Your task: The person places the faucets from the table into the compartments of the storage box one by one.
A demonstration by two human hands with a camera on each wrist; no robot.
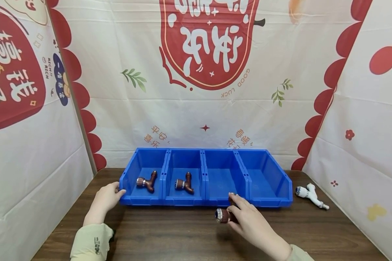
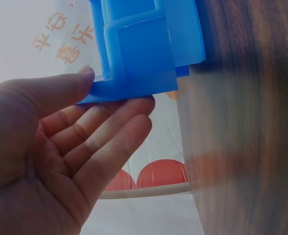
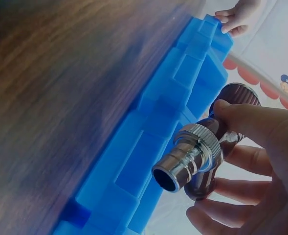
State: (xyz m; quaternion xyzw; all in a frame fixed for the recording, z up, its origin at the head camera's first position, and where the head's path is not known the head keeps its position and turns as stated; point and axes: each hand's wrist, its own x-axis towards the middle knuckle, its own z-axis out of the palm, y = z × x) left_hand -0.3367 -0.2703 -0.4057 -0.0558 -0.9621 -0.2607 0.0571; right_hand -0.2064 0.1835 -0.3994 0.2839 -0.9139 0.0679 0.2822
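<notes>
My right hand (image 1: 249, 221) grips a brown faucet (image 1: 223, 215) with a ribbed knob, just in front of the third compartment of a blue divided bin (image 1: 186, 201). In the right wrist view, the faucet's silver threaded nozzle (image 3: 185, 159) points toward the camera, with the thumb and fingers around its body. At the bin's left front corner, my left hand (image 1: 105, 198) pinches the wall (image 2: 134, 63) between thumb and fingers. One brown faucet (image 1: 147, 182) lies in the leftmost compartment and a similar brown faucet (image 1: 184, 183) in the second. The two right compartments show bare blue floors.
A white faucet (image 1: 311, 195) lies on the brown wooden table (image 1: 170, 232), right of the bin. Printed cloth (image 1: 209, 116) hangs close behind the bin, and more cloth walls flank the table on both sides.
</notes>
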